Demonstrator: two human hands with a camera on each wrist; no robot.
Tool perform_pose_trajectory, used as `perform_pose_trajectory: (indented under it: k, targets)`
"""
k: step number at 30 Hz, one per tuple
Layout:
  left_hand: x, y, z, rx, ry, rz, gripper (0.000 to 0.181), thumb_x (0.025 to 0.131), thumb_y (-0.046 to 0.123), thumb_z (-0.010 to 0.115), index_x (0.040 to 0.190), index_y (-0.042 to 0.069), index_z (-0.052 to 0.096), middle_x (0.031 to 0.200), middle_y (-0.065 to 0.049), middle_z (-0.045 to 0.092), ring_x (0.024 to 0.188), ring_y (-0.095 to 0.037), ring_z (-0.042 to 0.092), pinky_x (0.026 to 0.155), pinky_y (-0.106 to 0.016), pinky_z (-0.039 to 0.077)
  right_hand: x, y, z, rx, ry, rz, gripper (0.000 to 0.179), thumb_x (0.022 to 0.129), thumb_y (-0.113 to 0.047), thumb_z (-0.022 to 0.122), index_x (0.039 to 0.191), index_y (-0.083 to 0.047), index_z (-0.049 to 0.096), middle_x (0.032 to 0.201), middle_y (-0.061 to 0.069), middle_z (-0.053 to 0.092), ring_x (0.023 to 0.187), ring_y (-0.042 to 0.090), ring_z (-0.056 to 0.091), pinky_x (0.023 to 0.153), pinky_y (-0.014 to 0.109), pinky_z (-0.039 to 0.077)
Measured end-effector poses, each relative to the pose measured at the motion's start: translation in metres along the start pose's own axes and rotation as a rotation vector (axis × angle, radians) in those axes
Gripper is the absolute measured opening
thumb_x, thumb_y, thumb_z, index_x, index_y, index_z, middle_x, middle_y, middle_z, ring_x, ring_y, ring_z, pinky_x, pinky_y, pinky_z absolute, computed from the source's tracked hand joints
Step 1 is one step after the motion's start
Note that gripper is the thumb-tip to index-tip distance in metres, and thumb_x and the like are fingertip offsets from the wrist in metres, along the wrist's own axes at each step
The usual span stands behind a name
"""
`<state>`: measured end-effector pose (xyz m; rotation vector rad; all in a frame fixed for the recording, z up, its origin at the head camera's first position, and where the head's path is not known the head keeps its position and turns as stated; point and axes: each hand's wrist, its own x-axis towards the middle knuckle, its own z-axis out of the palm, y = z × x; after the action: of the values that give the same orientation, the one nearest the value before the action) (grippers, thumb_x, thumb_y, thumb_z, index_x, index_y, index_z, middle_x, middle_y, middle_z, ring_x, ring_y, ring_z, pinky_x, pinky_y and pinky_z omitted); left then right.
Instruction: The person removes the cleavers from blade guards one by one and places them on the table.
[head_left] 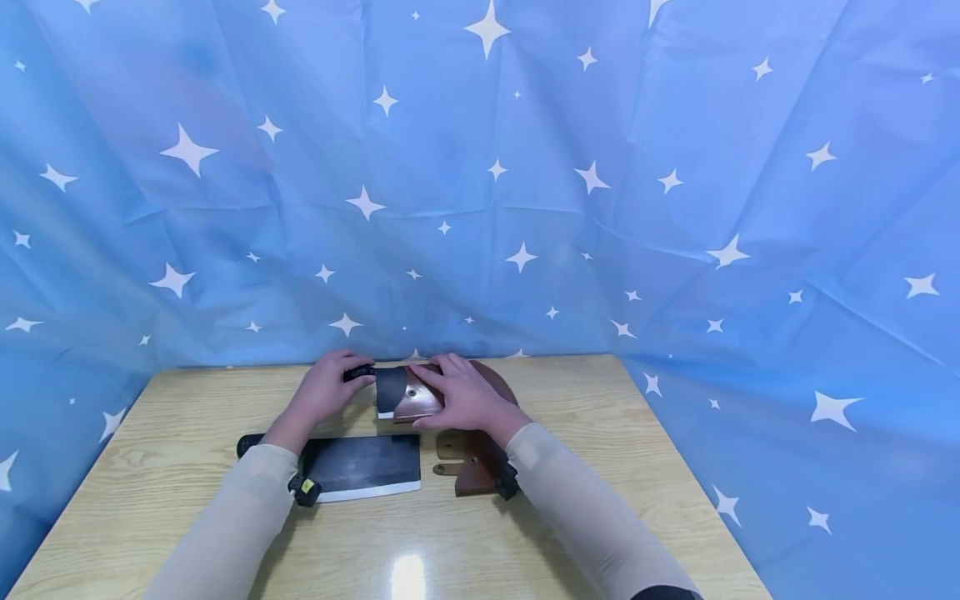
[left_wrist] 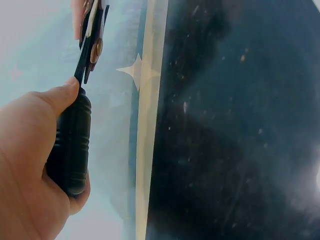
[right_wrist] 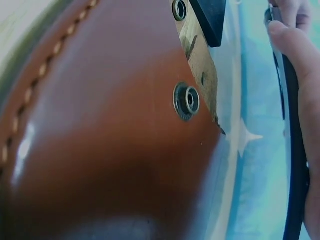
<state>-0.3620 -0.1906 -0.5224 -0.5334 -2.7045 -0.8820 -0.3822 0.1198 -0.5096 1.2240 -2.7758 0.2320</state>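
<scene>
At the back of the table my left hand grips the black handle of a cleaver. A brown leather sheath covers much of its blade; a dark strip with a bright edge shows beside the handle. My right hand holds the sheath, thumb and fingers spread across it. Nearer me lies a second cleaver, flat, with its bright edge facing me and its handle to the left. A second brown sheath lies under my right wrist, its snap strap loose and partly hidden.
The wooden table ends at a blue curtain with white stars, close behind both hands. A wrist camera on the left arm hangs over the second cleaver's blade.
</scene>
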Motion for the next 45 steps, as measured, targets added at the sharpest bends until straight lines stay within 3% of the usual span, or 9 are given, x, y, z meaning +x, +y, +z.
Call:
perform_pose_trajectory:
  k: [8,14,19,24,33,45]
  targets:
    - [0.001,0.003,0.0,0.007,-0.008,0.004,0.037,0.104,0.026,0.082,0.137,0.008,0.079,0.127,-0.015,0.073,0.123,-0.043,0.064,0.105,-0.063,0.052,-0.001,0.003,-0.001,-0.016,0.009,-0.005,0.113,0.085,-0.09,0.07,0.175,-0.031,0.034,0.155,0.004,0.048,0.138,0.021,0.044,0.117,0.044,0.043]
    - [-0.004,-0.007,-0.008,-0.007,-0.021,0.018,0.036,0.105,0.024,0.08,0.137,0.008,0.078,0.135,-0.016,0.071,0.13,-0.045,0.061,0.11,-0.066,0.049,-0.009,0.009,-0.002,0.016,0.02,-0.009,0.111,0.086,-0.084,0.074,0.175,-0.028,0.037,0.159,0.006,0.048,0.143,0.025,0.044,0.12,0.049,0.042]
    - [-0.012,-0.017,-0.015,-0.009,-0.015,0.012,0.033,0.105,0.021,0.08,0.135,0.005,0.078,0.13,-0.016,0.071,0.127,-0.045,0.061,0.106,-0.067,0.05,-0.02,0.021,-0.001,-0.001,0.009,0.008,0.109,0.086,-0.077,0.081,0.173,-0.025,0.042,0.158,0.007,0.05,0.142,0.026,0.046,0.118,0.051,0.044]
    - [-0.012,-0.018,-0.019,-0.024,-0.009,0.032,0.033,0.106,0.02,0.079,0.134,0.004,0.078,0.129,-0.016,0.071,0.126,-0.045,0.062,0.105,-0.067,0.05,-0.021,0.023,-0.002,0.032,0.018,-0.011,0.108,0.087,-0.076,0.081,0.173,-0.025,0.041,0.158,0.009,0.049,0.142,0.027,0.045,0.118,0.052,0.044]
    - [-0.011,-0.018,-0.024,-0.011,-0.041,0.001,0.037,0.107,0.023,0.077,0.139,0.004,0.076,0.134,-0.018,0.07,0.132,-0.048,0.059,0.11,-0.068,0.047,-0.019,0.022,-0.004,0.057,0.017,-0.003,0.109,0.088,-0.077,0.08,0.173,-0.022,0.041,0.16,0.007,0.047,0.144,0.026,0.043,0.121,0.051,0.041]
    - [-0.011,-0.022,-0.026,-0.022,-0.039,0.019,0.034,0.107,0.021,0.079,0.136,0.005,0.077,0.128,-0.014,0.071,0.126,-0.044,0.062,0.104,-0.066,0.051,-0.018,0.021,-0.008,0.04,-0.005,0.002,0.107,0.09,-0.078,0.076,0.174,-0.025,0.039,0.158,0.006,0.047,0.142,0.024,0.042,0.119,0.047,0.043]
